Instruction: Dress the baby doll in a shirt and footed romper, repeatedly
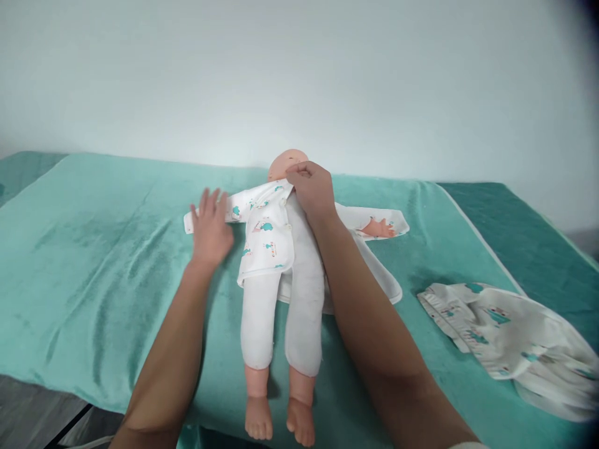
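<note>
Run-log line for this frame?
left hand: over sleeve of white, teal-printed cloth shirt | right hand: pinching shirt's upper front edge | pink-headed, white-bodied doll: lying on teal plush sheet

No word, brand or number can be read. The white top [267, 259] on the doll [304, 249] carries a small printed mark [274, 249] low on its front panel, just beside a teal figure; it may be lettering, but it is too small and soft to make out. The crumpled white garment [515, 333] at the right bears small prints among its teal figures, likewise too blurred to spell out.
</note>
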Tool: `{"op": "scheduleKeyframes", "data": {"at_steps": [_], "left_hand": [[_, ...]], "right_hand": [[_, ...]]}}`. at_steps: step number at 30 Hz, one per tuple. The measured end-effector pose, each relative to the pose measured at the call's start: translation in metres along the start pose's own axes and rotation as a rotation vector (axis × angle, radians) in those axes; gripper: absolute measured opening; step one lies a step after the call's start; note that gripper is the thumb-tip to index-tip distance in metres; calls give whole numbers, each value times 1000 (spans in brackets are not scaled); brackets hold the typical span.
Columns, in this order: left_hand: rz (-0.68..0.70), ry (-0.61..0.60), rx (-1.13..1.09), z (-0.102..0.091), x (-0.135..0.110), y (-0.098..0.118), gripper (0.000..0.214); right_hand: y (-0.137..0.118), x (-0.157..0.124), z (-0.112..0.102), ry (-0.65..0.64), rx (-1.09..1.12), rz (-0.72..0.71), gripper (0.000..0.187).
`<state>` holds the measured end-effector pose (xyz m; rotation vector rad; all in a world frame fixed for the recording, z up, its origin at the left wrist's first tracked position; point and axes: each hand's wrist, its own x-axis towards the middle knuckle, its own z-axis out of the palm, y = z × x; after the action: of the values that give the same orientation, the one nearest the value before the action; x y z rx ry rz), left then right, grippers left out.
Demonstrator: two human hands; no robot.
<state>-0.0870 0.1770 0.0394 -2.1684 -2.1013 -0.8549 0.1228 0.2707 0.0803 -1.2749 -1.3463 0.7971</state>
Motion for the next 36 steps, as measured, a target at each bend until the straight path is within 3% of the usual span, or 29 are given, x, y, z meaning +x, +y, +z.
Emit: {"op": "scheduleKeyframes", "data": {"at_steps": [3, 5, 7, 13, 17, 20, 23, 26, 30, 36], "left_hand": [[256, 44, -394, -1, -8, 30, 53], [305, 66, -551, -5, -12, 44, 34], [316, 44, -616, -10, -17, 53, 25], [466, -198, -655, -20, -30, 68, 21], [398, -109, -770, -18, -29, 66, 24], [348, -7, -724, -12, -24, 59, 32], [321, -83, -647, -5, -21, 55, 45], [333, -152, -589, -5, -22, 55, 47], [330, -156, -521, -9, -20, 65, 47], [302, -188, -389, -13, 3, 95, 43]], "right_hand": [[0, 0, 0, -21, -137, -27, 7], [-1, -2, 0, -25, -213, -52, 8], [-1, -3, 0, -17, -249, -61, 9], [6, -9, -9, 83, -177, -104, 6], [23, -24, -42, 198, -170, -135, 9], [49, -41, -80, 334, -326, -162, 15], [79, -56, -110, 425, -449, -52, 21], [100, -62, -122, 483, -360, 89, 26], [108, -55, -125, 566, -169, 164, 31], [114, -45, -140, 643, 308, 215, 30]]}}
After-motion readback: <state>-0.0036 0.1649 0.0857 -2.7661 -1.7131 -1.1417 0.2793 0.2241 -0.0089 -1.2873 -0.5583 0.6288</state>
